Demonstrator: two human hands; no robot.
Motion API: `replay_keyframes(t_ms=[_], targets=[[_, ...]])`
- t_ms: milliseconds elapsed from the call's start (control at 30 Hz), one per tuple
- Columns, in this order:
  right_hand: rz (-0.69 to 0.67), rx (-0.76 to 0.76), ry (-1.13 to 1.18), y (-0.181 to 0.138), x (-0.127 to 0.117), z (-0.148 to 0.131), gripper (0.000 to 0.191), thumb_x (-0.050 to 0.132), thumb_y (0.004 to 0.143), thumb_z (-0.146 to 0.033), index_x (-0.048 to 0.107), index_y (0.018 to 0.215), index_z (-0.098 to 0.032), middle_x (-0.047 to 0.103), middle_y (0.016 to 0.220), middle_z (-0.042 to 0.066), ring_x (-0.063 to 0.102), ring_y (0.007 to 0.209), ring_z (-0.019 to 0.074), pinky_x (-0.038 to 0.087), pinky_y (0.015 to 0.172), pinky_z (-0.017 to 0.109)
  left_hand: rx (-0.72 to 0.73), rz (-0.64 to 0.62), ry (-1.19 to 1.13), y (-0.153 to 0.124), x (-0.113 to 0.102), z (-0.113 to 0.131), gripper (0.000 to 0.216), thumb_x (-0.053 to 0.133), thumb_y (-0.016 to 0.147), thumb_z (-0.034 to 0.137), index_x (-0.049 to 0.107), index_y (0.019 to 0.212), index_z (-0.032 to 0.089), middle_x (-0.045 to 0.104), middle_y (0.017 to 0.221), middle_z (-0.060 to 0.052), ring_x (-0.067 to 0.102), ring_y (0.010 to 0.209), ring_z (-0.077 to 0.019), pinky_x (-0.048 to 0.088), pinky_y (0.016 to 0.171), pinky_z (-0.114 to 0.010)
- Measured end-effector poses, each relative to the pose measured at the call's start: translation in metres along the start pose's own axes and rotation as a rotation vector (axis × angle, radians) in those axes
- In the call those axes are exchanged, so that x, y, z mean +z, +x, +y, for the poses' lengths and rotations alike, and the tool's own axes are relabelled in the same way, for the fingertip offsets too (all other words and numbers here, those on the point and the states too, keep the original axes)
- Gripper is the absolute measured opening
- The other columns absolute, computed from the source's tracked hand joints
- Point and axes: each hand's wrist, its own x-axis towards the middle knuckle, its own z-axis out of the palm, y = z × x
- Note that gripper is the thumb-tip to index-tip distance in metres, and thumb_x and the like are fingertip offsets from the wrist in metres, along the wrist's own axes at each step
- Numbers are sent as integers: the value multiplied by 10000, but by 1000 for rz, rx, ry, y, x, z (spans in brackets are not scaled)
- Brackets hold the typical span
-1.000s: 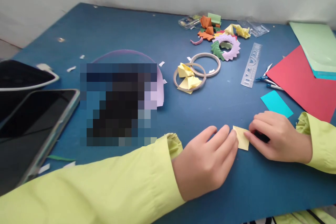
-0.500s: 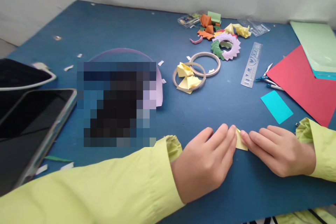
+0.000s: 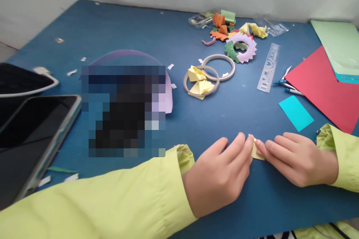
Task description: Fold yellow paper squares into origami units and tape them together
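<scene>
A small yellow paper piece (image 3: 256, 152) lies on the blue table (image 3: 134, 30) near its front edge, mostly covered by fingers. My left hand (image 3: 221, 175) rests palm down, its fingertips pressing the paper's left side. My right hand (image 3: 294, 158) lies flat from the right, fingers stretched out onto the same paper. The fingertips of both hands meet over it. Both arms wear yellow-green sleeves.
Two tape rings (image 3: 209, 74) hold folded yellow papers. Behind them are a paper star wreath (image 3: 242, 46), coloured scraps (image 3: 221, 30) and a clear ruler (image 3: 268, 68). A cyan card (image 3: 295, 112), red sheet (image 3: 322, 86) and green sheet (image 3: 339, 44) lie right. A tablet (image 3: 33, 134) sits left.
My right hand has flattened and slid left over the yellow paper, so less of the paper shows. My left hand has barely moved.
</scene>
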Motion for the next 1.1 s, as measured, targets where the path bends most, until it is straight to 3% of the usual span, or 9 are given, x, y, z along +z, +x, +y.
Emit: replay_keyframes(t_ms=[267,500,633,867,1100], targets=[[11,-2,94,-1,1,4,222,433,869,-51,614,960,40,575,665,88,463,538,156,324,460,312,-4,-23,66,0,-2,2,216,549,870,173,656,1007,44,670,1101,-150,599,984,-269,468,662,-357],[36,-3,114,1,3,6,200,438,869,-40,630,903,6,576,655,84,457,535,155,323,462,310,73,52,121,4,-6,1,226,626,827,194,659,960,15,684,800,-100,595,746,-222,408,536,-334],[43,3,90,0,5,5,201,443,874,-45,623,942,14,590,684,86,471,555,151,343,471,307,0,-24,69,8,-4,-1,315,543,869,206,604,1077,-23,611,659,-52,535,566,-177,351,427,-313],[35,-1,104,-1,5,4,162,479,857,-39,624,912,10,571,658,73,465,544,152,330,468,312,-127,-153,-10,8,-1,-5,352,417,894,185,561,1157,1,578,664,-46,540,569,-180,408,446,-323],[62,19,70,1,8,4,170,607,819,-128,621,927,2,551,653,42,466,550,142,329,461,310,-111,-41,27,4,-2,-4,306,486,871,168,581,1091,-23,558,616,-27,509,524,-170,393,424,-319]])
